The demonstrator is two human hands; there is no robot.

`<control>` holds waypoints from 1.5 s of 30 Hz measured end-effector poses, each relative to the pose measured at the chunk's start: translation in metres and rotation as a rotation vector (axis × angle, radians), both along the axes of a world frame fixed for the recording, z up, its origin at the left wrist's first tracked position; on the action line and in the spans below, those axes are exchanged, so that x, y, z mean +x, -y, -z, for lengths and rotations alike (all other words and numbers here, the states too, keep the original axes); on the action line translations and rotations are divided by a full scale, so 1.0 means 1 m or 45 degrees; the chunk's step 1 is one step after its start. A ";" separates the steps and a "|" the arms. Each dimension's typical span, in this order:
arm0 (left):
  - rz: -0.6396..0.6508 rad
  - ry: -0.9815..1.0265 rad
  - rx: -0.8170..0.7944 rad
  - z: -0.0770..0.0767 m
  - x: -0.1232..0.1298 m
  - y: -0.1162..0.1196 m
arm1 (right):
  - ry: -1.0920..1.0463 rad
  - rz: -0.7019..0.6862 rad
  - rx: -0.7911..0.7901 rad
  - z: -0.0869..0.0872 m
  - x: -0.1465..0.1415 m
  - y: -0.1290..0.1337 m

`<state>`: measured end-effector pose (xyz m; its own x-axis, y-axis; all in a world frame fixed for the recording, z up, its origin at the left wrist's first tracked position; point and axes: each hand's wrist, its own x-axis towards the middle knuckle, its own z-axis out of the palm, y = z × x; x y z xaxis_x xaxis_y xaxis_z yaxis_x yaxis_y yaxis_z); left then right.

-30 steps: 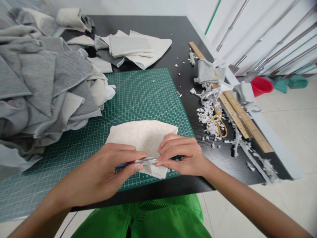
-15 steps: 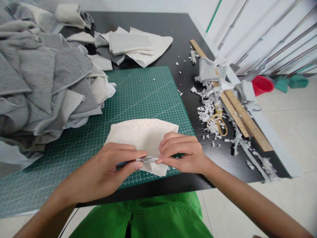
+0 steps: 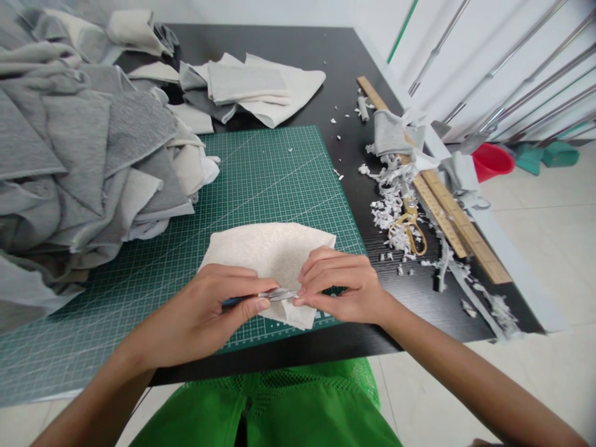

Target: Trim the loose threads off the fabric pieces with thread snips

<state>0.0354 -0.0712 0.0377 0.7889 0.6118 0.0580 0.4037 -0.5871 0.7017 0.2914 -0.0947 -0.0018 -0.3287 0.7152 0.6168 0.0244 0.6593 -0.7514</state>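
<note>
My left hand (image 3: 218,310) is closed around a small pair of thread snips (image 3: 280,294) with metal blades and a bluish handle, mostly hidden in the palm. The blade end points right, toward my right hand (image 3: 342,285). Thumb and fingers of that hand are pinched together on the edge of a cream fabric piece (image 3: 251,245), right beside the blade tips. The fabric lies on the green cutting mat (image 3: 265,167), with its near corner below the snips. Exactly where the blades meet the fabric is hidden by my fingers.
A big heap of grey and cream fabric pieces (image 3: 88,143) covers the left side. Folded pieces (image 3: 251,84) lie at the back. On the right are wooden rulers (image 3: 465,226), yellow-handled scissors (image 3: 412,230) and white scraps (image 3: 386,208). A red dustpan (image 3: 491,161) stands beyond the table.
My left hand and the snips have shifted very slightly up. The right hand keeps its pinch, and the fabric has hardly moved.
</note>
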 end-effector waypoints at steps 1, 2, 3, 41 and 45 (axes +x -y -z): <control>-0.001 -0.005 -0.012 0.000 0.000 0.000 | 0.000 0.000 0.001 0.000 0.000 0.000; 0.001 -0.008 -0.026 0.000 0.000 -0.001 | -0.003 -0.001 0.002 0.000 0.000 0.000; -0.002 -0.012 -0.035 0.000 0.001 -0.001 | -0.006 -0.003 0.002 0.000 0.000 0.000; -0.257 0.112 -0.152 0.001 -0.027 -0.022 | 0.274 0.075 0.057 -0.006 0.015 0.005; -0.252 0.077 -0.106 0.001 -0.030 -0.023 | 0.427 0.301 -0.086 -0.006 0.016 0.000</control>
